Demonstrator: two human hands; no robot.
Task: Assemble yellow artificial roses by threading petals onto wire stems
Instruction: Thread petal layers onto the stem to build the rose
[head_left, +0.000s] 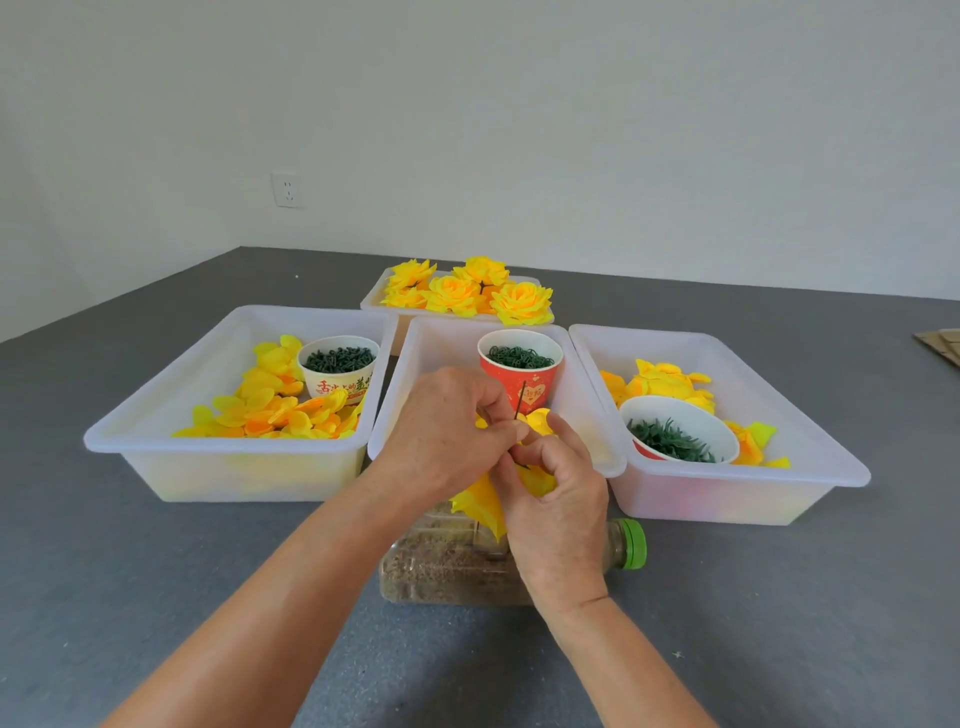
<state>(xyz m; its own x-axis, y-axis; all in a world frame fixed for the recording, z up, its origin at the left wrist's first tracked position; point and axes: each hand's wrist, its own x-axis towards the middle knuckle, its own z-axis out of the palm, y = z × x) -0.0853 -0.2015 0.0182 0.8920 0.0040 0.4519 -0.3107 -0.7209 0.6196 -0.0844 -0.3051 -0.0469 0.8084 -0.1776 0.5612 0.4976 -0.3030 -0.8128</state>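
From your head view, your left hand (441, 431) has its fingers curled, its grip pinching a thin dark wire stem (520, 401) that sticks up and slightly right from between the fingertips. Your right hand (558, 512) sits just beside and below it, touching it, with its grip closed around soft yellow fabric petals (480, 506); some of them bulge above the fingers and a larger fold hangs down beneath both hands. Directly under your hands a clear plastic bottle with a green cap (631, 544) lies on its side on the grey counter (156, 571), filled with brownish grains. Just behind your hands stands the middle translucent white plastic bin (415, 364), and in it a red paper cup of dark green plastic pieces (519, 370), right behind the wire's tip. To the left of your left hand, a second translucent white bin (218, 467) holds loose yellow and orange petals (270, 410) and a cream paper cup of green pieces (338, 374). To the right of your right hand, a third white bin (753, 499) holds more yellow petals (665, 384) and a tilted white-lined cup of green pieces (678, 434). Farthest beyond your hands, a fourth white tray (374, 304) carries finished yellow fabric roses (467, 291).
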